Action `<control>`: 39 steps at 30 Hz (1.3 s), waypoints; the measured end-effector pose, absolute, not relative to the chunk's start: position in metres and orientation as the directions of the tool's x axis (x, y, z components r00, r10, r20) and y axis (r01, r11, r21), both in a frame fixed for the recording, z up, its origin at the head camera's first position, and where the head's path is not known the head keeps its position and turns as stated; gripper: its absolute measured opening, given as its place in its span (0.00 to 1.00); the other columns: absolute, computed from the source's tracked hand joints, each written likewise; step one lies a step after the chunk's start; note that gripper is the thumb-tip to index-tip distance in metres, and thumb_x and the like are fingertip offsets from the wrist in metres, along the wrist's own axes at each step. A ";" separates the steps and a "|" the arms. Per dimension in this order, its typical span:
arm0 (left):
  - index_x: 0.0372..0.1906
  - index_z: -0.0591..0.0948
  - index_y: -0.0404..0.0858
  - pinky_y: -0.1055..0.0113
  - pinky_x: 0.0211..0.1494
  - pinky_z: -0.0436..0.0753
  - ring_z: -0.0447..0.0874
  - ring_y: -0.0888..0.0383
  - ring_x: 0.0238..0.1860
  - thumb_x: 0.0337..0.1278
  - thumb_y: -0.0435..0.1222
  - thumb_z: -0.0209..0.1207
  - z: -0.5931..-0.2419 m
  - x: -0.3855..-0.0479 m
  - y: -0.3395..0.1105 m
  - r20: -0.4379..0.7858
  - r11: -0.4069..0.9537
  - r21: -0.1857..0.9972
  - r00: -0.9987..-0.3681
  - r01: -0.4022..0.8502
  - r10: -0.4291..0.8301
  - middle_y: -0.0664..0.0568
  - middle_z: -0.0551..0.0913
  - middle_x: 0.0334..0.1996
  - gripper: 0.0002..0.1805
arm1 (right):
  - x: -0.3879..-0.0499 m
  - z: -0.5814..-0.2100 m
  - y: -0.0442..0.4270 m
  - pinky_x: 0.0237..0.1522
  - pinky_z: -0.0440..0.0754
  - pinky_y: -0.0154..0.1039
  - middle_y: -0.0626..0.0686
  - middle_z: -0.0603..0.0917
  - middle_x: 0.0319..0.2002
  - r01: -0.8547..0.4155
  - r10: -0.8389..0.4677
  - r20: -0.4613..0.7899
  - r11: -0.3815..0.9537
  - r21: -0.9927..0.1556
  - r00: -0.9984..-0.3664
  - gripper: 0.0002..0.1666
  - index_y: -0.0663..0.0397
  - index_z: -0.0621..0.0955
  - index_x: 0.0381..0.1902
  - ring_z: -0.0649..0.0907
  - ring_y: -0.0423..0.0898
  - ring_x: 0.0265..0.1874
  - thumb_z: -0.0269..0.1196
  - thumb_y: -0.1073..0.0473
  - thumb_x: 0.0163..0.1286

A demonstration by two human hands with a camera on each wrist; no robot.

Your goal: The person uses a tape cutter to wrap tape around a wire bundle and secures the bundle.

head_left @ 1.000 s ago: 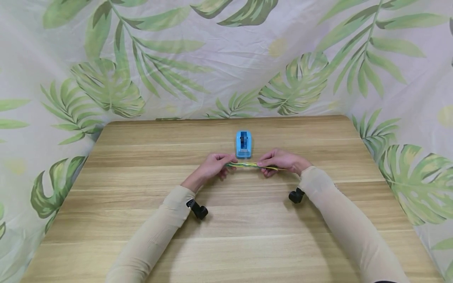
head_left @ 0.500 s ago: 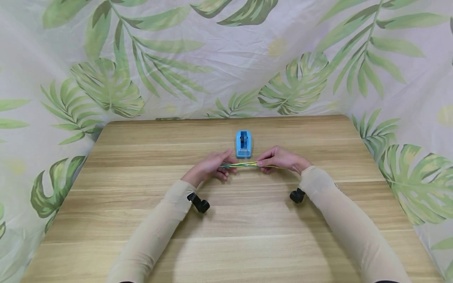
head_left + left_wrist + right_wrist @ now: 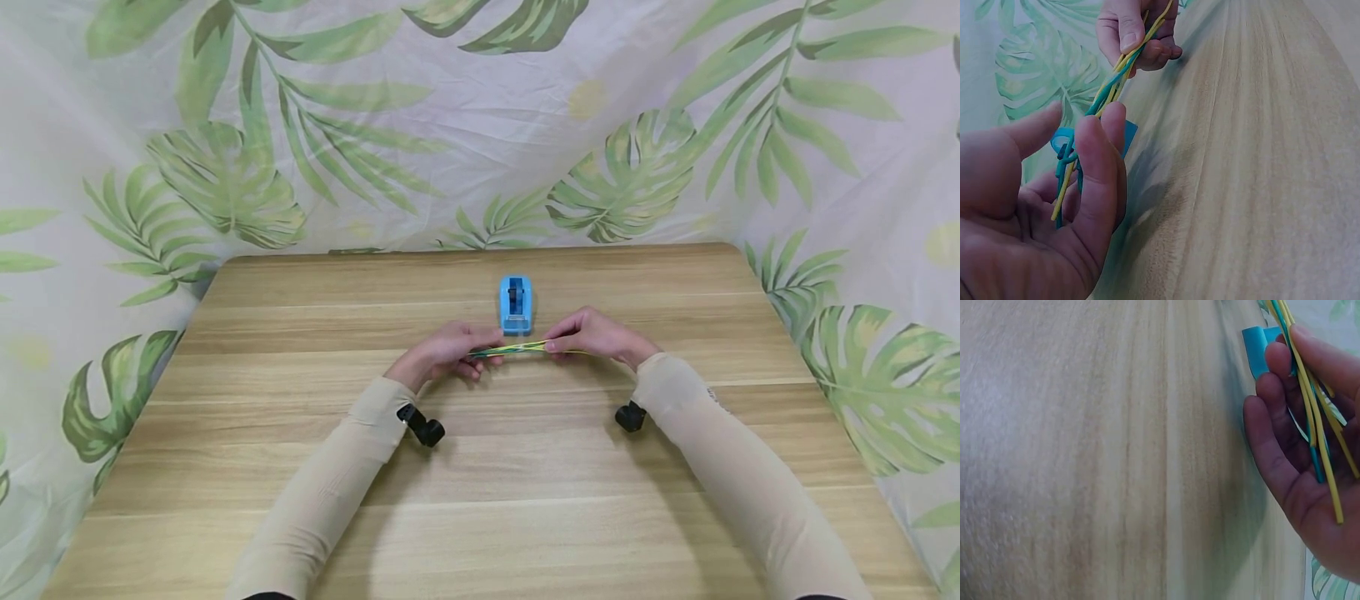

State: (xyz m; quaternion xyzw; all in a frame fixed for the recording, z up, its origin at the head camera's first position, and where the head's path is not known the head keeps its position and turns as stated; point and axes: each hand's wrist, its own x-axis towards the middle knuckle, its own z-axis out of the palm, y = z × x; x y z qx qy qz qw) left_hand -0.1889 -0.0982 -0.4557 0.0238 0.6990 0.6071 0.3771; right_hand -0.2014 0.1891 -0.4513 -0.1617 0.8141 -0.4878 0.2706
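A bundle of thin yellow and green wires [image 3: 521, 347] is held roughly level in front of a blue tape dispenser [image 3: 515, 304]. My right hand [image 3: 596, 336] pinches the bundle between thumb and fingers, and loose wire ends [image 3: 1317, 444] fan out over its palm. At the bundle's other end is my left hand [image 3: 453, 346]. Its thumb stands apart from the wires in the left wrist view, while the loosely bent fingers [image 3: 1099, 169] lie along them. A green loop [image 3: 1067, 156] shows there. Between the dispenser's front and the wires I make out a pale, clear strip, probably tape.
The wooden table [image 3: 525, 500] stretches out under both forearms. A leaf-patterned cloth [image 3: 480, 125] hangs behind it and at both sides. Black wrist cameras are strapped to the left [image 3: 427, 429] and right [image 3: 630, 417] sleeves.
My left hand has slid slightly left along the wires, and its thumb lifted away, then lowered in the head view. The right hand keeps its pinch and has risen slightly, tilting the bundle.
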 end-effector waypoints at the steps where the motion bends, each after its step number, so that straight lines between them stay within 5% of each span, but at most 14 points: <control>1: 0.56 0.82 0.32 0.71 0.26 0.80 0.75 0.63 0.22 0.74 0.46 0.56 -0.456 -0.189 -0.098 -0.493 0.267 0.870 -0.714 -0.415 0.497 0.47 0.87 0.35 0.22 | -0.201 -0.451 0.189 0.42 0.80 0.36 0.56 0.89 0.36 -0.006 -0.527 -0.278 0.473 -0.881 -0.803 0.12 0.60 0.89 0.46 0.83 0.44 0.36 0.70 0.58 0.68; 8: 0.52 0.85 0.30 0.72 0.26 0.80 0.76 0.63 0.22 0.69 0.34 0.62 -0.457 -0.190 -0.097 -0.479 0.264 0.878 -0.720 -0.400 0.501 0.49 0.87 0.33 0.13 | -0.200 -0.451 0.188 0.43 0.78 0.36 0.56 0.89 0.37 -0.029 -0.521 -0.262 0.485 -0.874 -0.812 0.13 0.61 0.89 0.46 0.82 0.45 0.37 0.71 0.59 0.67; 21: 0.46 0.88 0.31 0.72 0.25 0.79 0.77 0.62 0.21 0.62 0.32 0.67 -0.455 -0.190 -0.097 -0.410 0.288 0.908 -0.795 -0.306 0.447 0.44 0.88 0.32 0.10 | -0.200 -0.445 0.184 0.44 0.75 0.39 0.49 0.89 0.39 -0.042 -0.509 -0.270 0.519 -0.853 -0.817 0.13 0.56 0.89 0.45 0.80 0.47 0.40 0.71 0.55 0.66; 27: 0.44 0.89 0.32 0.70 0.25 0.79 0.77 0.61 0.20 0.60 0.32 0.69 -0.456 -0.190 -0.097 -0.366 0.316 0.918 -0.820 -0.240 0.439 0.42 0.89 0.34 0.09 | -0.201 -0.443 0.186 0.39 0.74 0.37 0.51 0.88 0.36 -0.037 -0.522 -0.290 0.528 -0.848 -0.802 0.17 0.56 0.88 0.46 0.78 0.45 0.35 0.64 0.48 0.74; 39: 0.43 0.90 0.33 0.70 0.25 0.77 0.76 0.60 0.21 0.59 0.31 0.69 -0.456 -0.189 -0.097 -0.304 0.353 0.923 -0.848 -0.151 0.433 0.41 0.89 0.34 0.08 | -0.205 -0.444 0.185 0.64 0.71 0.48 0.53 0.85 0.54 0.006 -0.509 -0.322 0.528 -0.849 -0.798 0.25 0.57 0.84 0.57 0.79 0.49 0.57 0.55 0.44 0.79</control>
